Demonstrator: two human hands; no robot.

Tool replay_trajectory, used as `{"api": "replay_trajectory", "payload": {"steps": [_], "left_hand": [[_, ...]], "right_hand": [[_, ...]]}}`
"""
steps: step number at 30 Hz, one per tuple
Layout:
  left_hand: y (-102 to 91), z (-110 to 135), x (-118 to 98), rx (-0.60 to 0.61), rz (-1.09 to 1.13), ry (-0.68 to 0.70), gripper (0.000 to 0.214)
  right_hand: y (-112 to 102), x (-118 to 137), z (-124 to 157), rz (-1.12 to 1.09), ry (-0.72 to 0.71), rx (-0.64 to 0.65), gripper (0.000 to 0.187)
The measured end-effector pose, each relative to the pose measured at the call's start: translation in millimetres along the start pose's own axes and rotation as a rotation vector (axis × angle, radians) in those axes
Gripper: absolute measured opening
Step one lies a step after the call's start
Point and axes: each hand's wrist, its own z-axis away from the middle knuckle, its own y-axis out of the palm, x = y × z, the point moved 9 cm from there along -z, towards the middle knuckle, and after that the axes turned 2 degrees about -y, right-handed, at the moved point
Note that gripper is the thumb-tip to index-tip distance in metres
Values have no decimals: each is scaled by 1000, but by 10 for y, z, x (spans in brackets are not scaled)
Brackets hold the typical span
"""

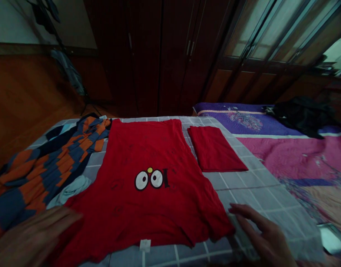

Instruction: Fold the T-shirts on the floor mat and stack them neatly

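A red T-shirt (154, 215) lies spread flat, its neckline and white tag toward me and its hem away. On its front are two cartoon eyes, a yellow dot and a dark mark. My left hand (34, 235), a little blurred, is at the left sleeve with fingers stretched out; whether it touches the cloth I cannot tell. Just right of the other sleeve is my right hand (266, 233), fingers apart and nothing between them. A folded red cloth (215, 150) rests to the right of the shirt.
Beneath is a grey checked sheet (242, 189). Orange-and-blue patterned clothing (59, 163) and a pale crumpled cloth (72, 189) lie at left. At right are a purple-and-pink bedcover (287, 155), a black garment (301, 115) and a phone-like object (332, 238). Dark wardrobes (165, 55) stand behind.
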Motion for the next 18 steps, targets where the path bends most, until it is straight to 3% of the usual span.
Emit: {"api": "replay_trajectory", "payload": {"steps": [2,5,8,11,14,18], "left_hand": [[62,-386,-594,61,-94,112,48],[372,-844,-1682,332,-29,421,38],[684,-1101,-2355,415,-12,570,44],[1011,-1231,-2537,394,-9,598,49],[1292,-1325,-2461,445,25,564,17],[1307,-1436,-2389,452,258,560,9]], "right_hand": [[16,-145,-98,97,85,-54,26],[195,-17,-255,258,33,-36,29],[378,205,-357,224,10,25,18],[377,105,-378,29,214,16,12],[340,-246,-269,-263,510,-35,15],[386,-466,-143,-609,706,-63,35]]}}
